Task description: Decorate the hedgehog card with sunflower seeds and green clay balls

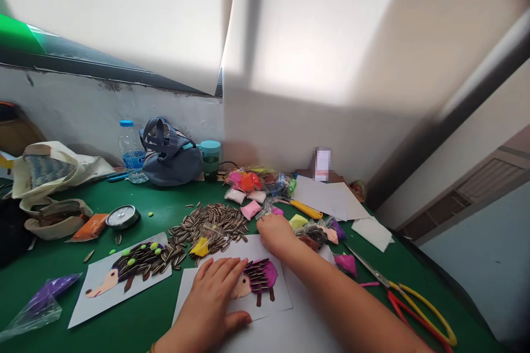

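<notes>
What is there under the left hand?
A white sheet bearing a hedgehog figure lies under the left hand. Part of the figure's face shows; anything beneath the hand is covered.

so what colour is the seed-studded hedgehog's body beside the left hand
The hedgehog's body is magenta-purple, clearest in the head view.

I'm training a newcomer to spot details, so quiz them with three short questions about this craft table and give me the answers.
1. True or false: the scissors have one red and one yellow handle.
2. The left hand rests on: a) the water bottle; b) the sheet with the magenta-backed hedgehog; c) the blue bag.
3. Fill in the colour: the leftmost hedgehog has ___ blobs on its back.
Key: 1 true; 2 b; 3 green.
</notes>
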Demonstrator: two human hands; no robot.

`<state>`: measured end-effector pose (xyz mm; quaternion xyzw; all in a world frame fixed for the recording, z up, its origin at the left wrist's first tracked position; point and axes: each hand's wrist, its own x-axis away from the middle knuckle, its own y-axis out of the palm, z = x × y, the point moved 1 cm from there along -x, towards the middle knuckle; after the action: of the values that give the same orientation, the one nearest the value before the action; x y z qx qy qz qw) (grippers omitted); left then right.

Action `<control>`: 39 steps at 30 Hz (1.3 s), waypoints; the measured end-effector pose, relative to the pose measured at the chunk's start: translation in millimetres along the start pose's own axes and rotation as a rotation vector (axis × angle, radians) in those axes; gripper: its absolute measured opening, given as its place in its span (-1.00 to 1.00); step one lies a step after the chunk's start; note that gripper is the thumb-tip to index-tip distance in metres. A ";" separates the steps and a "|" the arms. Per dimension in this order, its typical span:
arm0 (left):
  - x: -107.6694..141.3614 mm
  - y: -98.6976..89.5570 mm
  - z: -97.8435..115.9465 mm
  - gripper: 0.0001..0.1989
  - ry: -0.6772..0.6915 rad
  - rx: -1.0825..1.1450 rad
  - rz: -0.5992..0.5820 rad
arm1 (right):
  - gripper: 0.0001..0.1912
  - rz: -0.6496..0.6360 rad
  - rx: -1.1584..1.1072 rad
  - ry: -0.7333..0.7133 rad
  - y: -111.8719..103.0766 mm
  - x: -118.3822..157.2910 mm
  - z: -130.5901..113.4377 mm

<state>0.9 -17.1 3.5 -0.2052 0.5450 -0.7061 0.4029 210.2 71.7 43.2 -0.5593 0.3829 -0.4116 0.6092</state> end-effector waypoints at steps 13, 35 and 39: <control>-0.5 -2.8 -2.2 -0.41 0.050 -0.018 0.216 | -0.83 0.175 -0.309 0.120 -23.7 53.0 -3.1; 0.1 -4.2 11.7 -0.06 0.029 0.079 0.050 | -0.86 0.203 -0.973 0.144 21.7 121.0 8.3; 0.5 -2.9 11.8 -0.04 0.014 0.090 0.023 | -0.85 0.207 -0.930 0.149 28.7 117.8 0.0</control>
<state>8.2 -24.3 9.9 -0.1759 0.5179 -0.7265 0.4160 255.6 -36.7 14.0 -0.7002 0.6228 -0.1728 0.3032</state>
